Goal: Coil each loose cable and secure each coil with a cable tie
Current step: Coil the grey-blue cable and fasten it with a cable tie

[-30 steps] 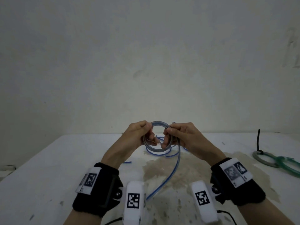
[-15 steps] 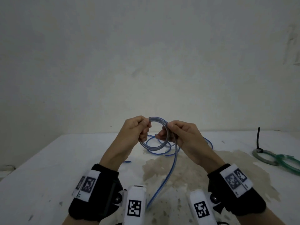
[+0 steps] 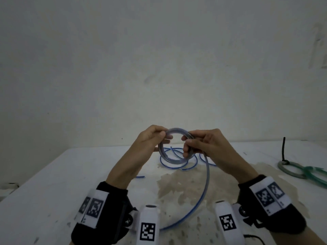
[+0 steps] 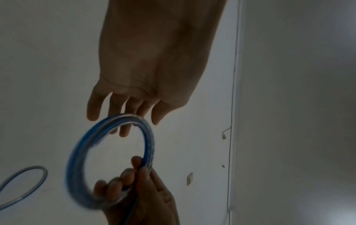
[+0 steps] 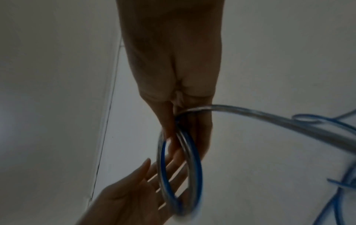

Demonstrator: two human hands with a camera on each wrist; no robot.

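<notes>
Since approx. 1 s ago, another turn added: L hand (image 3: pixel 150 138) fingers now straightened, only touching the blue cable coil (image 3: pixel 174 145), R hand (image 3: pixel 203 144) pinching it above the table (image 3: pixel 53 183); tail uncoiled, tie pending.

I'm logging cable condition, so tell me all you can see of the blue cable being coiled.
The blue cable looks like glossy, clear-jacketed plastic. Several turns form a round coil held upright above the table. The right hand pinches one side; the left hand touches the other. A loose tail curves down to more loops on the table.
</notes>
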